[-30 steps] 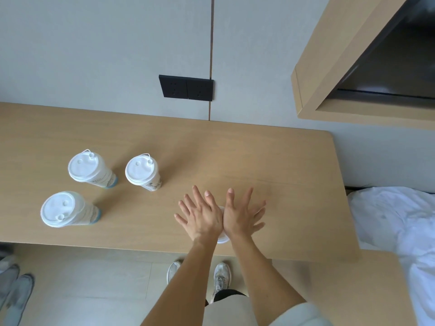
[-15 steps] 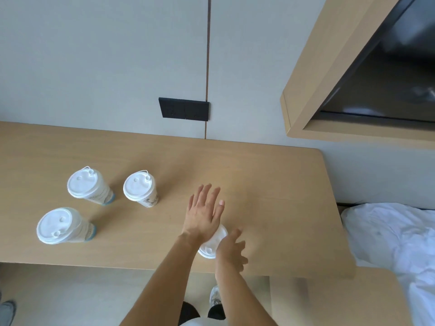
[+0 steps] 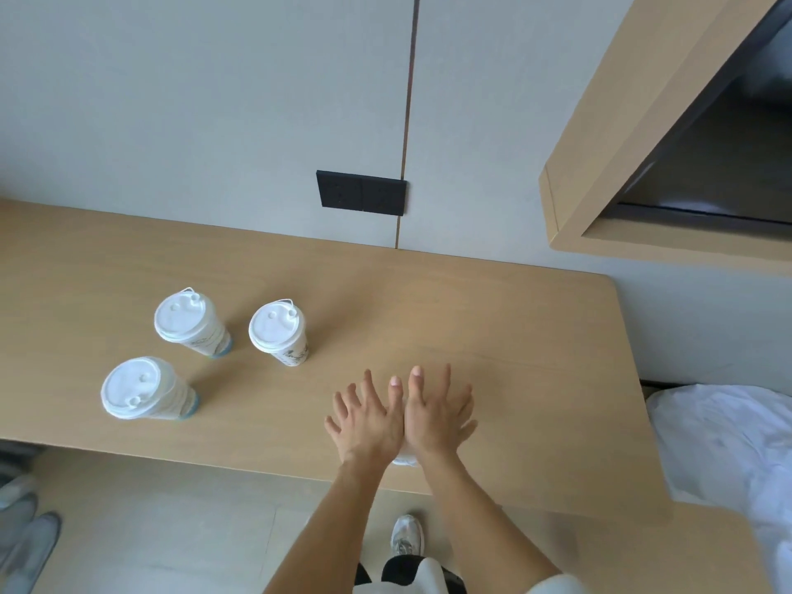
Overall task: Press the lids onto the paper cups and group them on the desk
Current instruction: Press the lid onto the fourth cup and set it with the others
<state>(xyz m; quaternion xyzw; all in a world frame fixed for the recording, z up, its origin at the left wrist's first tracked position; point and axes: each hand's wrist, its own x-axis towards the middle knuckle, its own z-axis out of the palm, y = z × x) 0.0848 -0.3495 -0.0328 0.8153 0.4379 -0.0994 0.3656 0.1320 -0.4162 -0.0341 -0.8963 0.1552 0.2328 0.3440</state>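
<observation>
Three lidded cups [image 3: 278,332] stand well left of the left hand [image 3: 368,426] and right hand [image 3: 433,418].

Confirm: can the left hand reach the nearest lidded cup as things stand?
Likely yes: only bare desk lies between left hand and that cup; the hand presses flat on another lid.

Soft, even daylight; lidded cups [image 3: 188,323] cast faint shadows toward the lower right. Wide-angle bending warps the desk [image 3: 514,319] edges; the frame's lower corners blur.
</observation>
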